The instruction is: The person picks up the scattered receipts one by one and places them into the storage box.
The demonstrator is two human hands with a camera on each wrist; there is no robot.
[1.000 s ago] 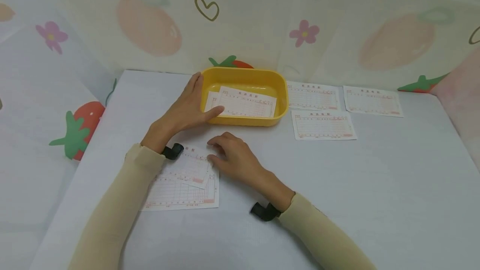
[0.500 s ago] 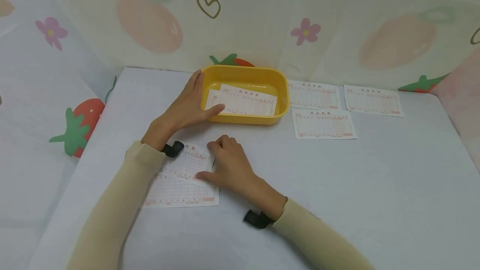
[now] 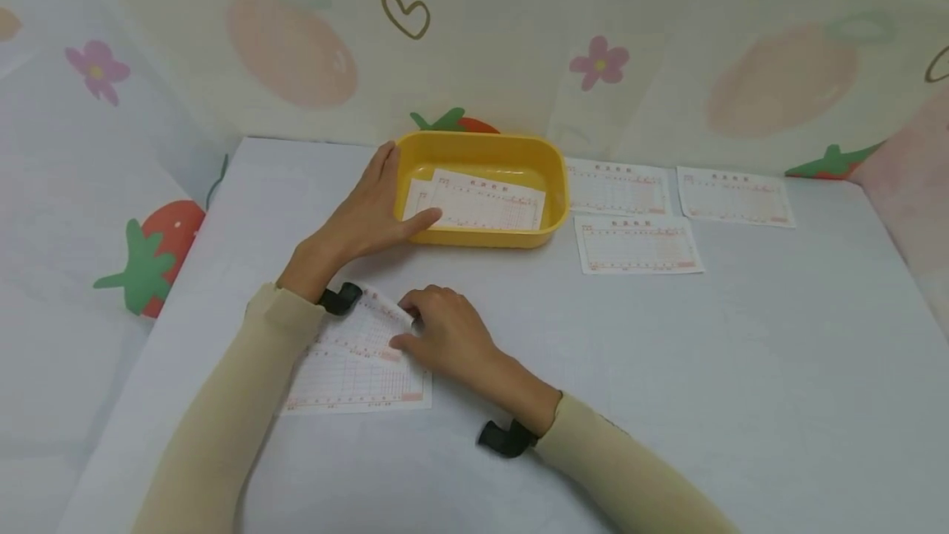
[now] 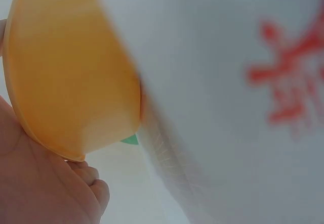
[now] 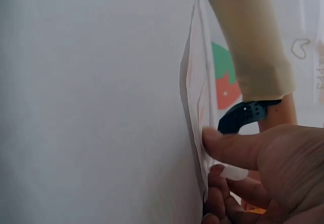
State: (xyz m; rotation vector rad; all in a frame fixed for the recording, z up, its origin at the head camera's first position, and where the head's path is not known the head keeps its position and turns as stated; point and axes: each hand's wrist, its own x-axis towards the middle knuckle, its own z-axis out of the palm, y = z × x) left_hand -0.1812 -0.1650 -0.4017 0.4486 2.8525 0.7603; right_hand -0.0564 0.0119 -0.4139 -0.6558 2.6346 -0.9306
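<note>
My left hand (image 3: 357,208) holds the left end of a yellow plastic tray (image 3: 482,239). Its fingers lie along the outside, and its thumb reaches over the front rim. Two white paper forms (image 3: 489,201) with red print overlap inside the tray. Below the left wrist, my right hand (image 3: 445,334) pinches the right edge of the upper paper form (image 3: 359,330), its thumb on top and fingers beneath. That edge bends up off a second form (image 3: 356,390) lying under it. In the right wrist view the lifted sheet (image 5: 191,87) shows edge-on beside the thumb.
Three similar forms lie right of the tray: one back left (image 3: 615,186), one back right (image 3: 734,196) and one in front (image 3: 638,245). A patterned cloth backdrop (image 3: 474,64) rises behind the white table (image 3: 741,386). Each wrist wears a black camera strap.
My right hand has moved a little left and down, closed its thumb and fingers on the upper form's edge and raised that edge. The left hand stays on the tray.
</note>
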